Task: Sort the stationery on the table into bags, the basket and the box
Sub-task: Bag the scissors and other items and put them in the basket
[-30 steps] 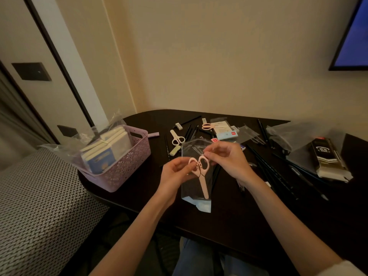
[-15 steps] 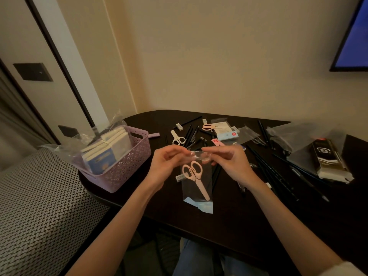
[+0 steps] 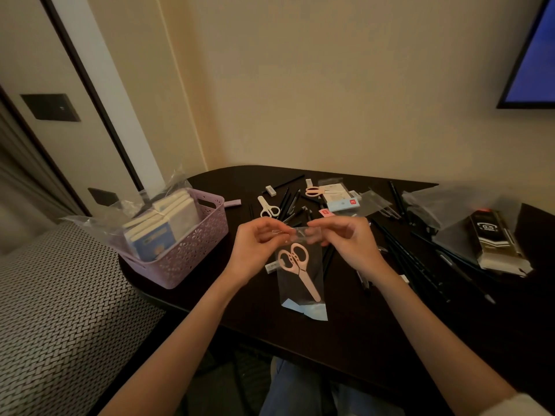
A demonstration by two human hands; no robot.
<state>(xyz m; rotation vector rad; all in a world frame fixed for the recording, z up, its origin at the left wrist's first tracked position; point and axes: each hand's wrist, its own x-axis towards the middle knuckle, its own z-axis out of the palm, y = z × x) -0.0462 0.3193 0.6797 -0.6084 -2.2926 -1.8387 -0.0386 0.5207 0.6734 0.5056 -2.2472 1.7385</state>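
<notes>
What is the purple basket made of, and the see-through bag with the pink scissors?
The purple basket looks like moulded matte plastic, its walls pierced with small patterns. The bag seems thin glossy plastic film: the pink scissors show straight through it.

Screen [image 3: 533, 55], upper right: cut off by the frame's top and right edges. Counter [image 3: 345, 334]: its right part runs out of frame. Black box [image 3: 492, 238], right: label print too small to read. Basket [image 3: 192, 250], left: notebooks' lower parts hidden behind its wall. Clear bag [image 3: 300, 283], centre: top strip partly hidden by fingers [image 3: 327, 232]. Dark pens [image 3: 405, 259] blur into the counter; number cannot be told.
</notes>
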